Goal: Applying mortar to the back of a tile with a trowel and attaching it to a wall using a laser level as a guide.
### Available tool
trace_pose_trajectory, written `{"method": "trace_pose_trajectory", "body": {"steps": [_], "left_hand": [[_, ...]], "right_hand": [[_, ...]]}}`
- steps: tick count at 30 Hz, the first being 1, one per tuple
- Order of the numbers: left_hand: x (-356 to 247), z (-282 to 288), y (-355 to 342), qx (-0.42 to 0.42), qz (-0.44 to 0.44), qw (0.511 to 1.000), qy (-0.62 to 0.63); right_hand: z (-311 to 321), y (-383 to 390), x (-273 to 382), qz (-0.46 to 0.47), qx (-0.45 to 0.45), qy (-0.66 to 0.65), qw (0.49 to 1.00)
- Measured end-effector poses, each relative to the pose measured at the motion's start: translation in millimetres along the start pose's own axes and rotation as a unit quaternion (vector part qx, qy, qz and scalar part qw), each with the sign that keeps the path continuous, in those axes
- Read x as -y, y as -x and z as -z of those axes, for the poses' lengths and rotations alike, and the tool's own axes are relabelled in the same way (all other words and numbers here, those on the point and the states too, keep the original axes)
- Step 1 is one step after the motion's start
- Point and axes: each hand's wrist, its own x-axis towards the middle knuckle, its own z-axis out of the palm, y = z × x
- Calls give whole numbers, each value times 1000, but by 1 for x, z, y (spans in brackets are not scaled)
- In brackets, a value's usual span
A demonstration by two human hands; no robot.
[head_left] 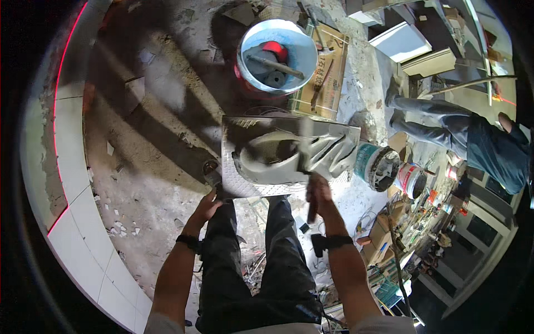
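Observation:
A large rectangular tile (340, 132) is in front of my legs, its patterned back facing up. Grey mortar (261, 170) is spread on it in an oval mound, with curved ridges towards the right side. My right hand (320, 193) is closed round the handle of a trowel (304, 146), whose blade rests on or just over the mortar. At the tile's near left corner, my left hand (207, 207) grips the edge; part of its fingers is hidden by shadow.
A white bucket (245, 55) holding tools stands beyond the tile, beside a cardboard box (335, 83). Two more buckets, one teal-and-white (367, 161) and one red-and-white (406, 177), sit to the right. Another person (461, 131) stands at far right. White wall tiles (75, 234) line the left.

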Motion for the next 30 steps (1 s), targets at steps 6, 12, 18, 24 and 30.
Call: {"method": "trace_pose_trajectory", "body": {"steps": [6, 12, 18, 24, 30], "left_hand": [[-40, -32, -7, 20, 18, 994, 107], [-21, -32, -9, 38, 47, 974, 218], [-25, -28, -7, 61, 26, 978, 198], [-12, -30, -6, 36, 19, 980, 196], [-24, -32, -5, 50, 22, 984, 168]], "right_hand": [[-11, 6, -34, -102, -18, -142, 984], [-105, 13, -88, -66, 114, 84, 988], [-19, 10, -39, 160, -73, 632, 755], [51, 54, -20, 17, -43, 352, 935], [-4, 2, 17, 40, -16, 75, 996]]}}
